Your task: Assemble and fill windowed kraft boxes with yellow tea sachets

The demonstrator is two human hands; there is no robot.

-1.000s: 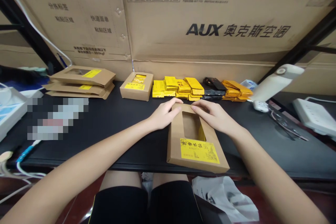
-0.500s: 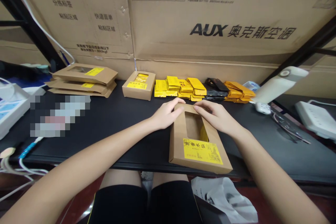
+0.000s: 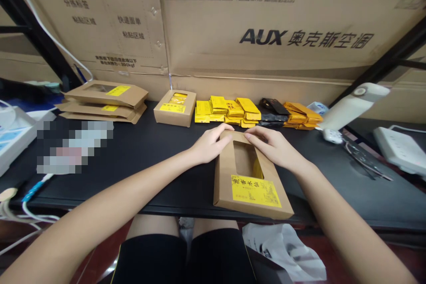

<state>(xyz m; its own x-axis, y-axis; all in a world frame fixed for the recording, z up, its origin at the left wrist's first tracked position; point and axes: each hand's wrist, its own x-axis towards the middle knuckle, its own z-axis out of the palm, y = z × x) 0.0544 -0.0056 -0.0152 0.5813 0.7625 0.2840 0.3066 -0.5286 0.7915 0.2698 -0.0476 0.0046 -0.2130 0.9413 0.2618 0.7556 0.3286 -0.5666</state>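
A brown cardboard box (image 3: pixel 222 182) with a cut-out window and a yellow label lies on the black table, its near end at the front edge. Through the window I see a bit of yellow inside. My left hand (image 3: pixel 213 142) grips the far left corner, thumb on top and fingers over the far edge. At the far right corner my right hand (image 3: pixel 269 144) holds the box the same way. Both hands' fingertips behind the far edge are hidden. Beyond the hands lie several yellow packets (image 3: pixel 226 108), black packets (image 3: pixel 273 113) and orange packets (image 3: pixel 301 115).
A smaller windowed box (image 3: pixel 175 117) with yellow packets inside stands at the back. Flattened boxes (image 3: pixel 100 102) are stacked left of it. A bottle (image 3: pixel 353 106), glasses (image 3: pixel 366 162) and a power strip (image 3: pixel 402 151) lie right. Large AUX cartons (image 3: pixel 266 62) form the back wall.
Both hands keep their hold on the far end of the box. The whole view has shifted very slightly; nothing else has visibly moved.
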